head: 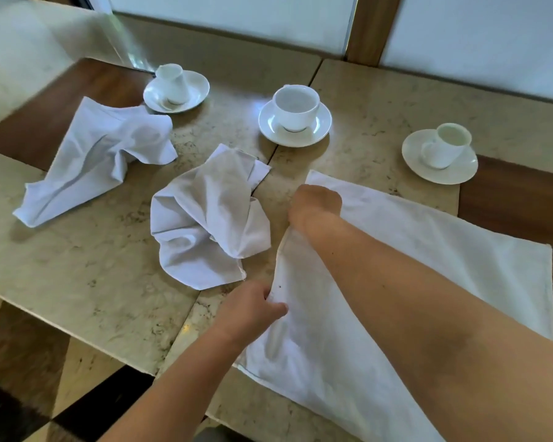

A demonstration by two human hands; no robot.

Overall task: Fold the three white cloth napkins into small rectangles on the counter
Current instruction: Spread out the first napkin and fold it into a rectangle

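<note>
**White linen half-spread on a marble counter**

White cloth fills my view at five o'clock: the flat napkin (pixel 412 269) lies spread on the counter (pixel 77 266), its left edge lifted. My left hand (pixel 253 309) pinches that edge at six o'clock, fingers curled into the fabric. My right hand (pixel 315 204), forearm crossing the cloth, grips the same edge nearer the centre. Just beside it at nine o'clock sits a crumpled napkin (pixel 205 224); a second crumpled napkin (pixel 99 157) lies farther out at ten o'clock. Three white cups on saucers stand beyond: at eleven o'clock (pixel 176 90), twelve (pixel 296 118) and two (pixel 441 153).
</note>
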